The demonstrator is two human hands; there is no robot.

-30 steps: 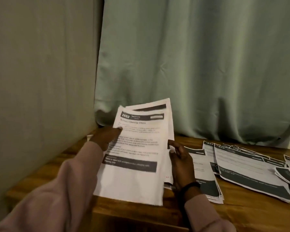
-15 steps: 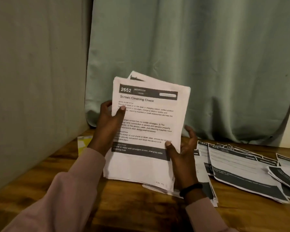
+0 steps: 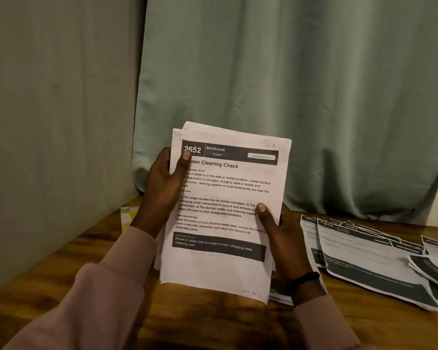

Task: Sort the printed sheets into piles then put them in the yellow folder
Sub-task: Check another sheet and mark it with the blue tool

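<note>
Folder (image 3: 128,215): only a yellow corner shows on the counter (image 3: 86,269), far left behind the left hand (image 3: 162,190); nothing filed in it that I can see. Left hand and right hand (image 3: 280,236) hold the stack (image 3: 223,213) upright above the counter, fingers curled round its side edges, thumbs on the top sheet, "2652 Bedroom". Right: piles (image 3: 364,258) fanned flat, looks part-sorted. Judgement: mid-sort, filing all left.

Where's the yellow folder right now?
Head view, left side: a corner of the yellow folder shows on the table, behind the left hand and the stack.
</note>
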